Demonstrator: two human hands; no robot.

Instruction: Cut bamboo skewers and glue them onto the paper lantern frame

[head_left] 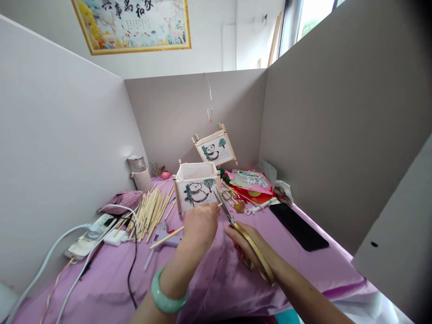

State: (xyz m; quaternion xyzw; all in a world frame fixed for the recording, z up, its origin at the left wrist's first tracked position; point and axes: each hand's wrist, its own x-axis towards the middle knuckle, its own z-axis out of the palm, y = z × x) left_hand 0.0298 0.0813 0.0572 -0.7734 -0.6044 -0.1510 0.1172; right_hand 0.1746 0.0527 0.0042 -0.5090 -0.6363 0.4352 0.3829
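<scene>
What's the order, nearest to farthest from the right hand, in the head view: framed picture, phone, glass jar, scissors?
1. Scissors: held in the right hand.
2. Phone: lying to that hand's right.
3. Glass jar: toward the back, on the left.
4. Framed picture: highest and farthest back, upper left.

Framed picture, upper left of frame: five large black brush characters, left to right 興 事 萬 和 家; outermost ones run up against top edge. Small lines of writing beneath, too small to read. Hanging panda box, centre: tiny marks at lower right of panel, illegible. Standing panda box, below it: faint small marks, likewise illegible.
</scene>
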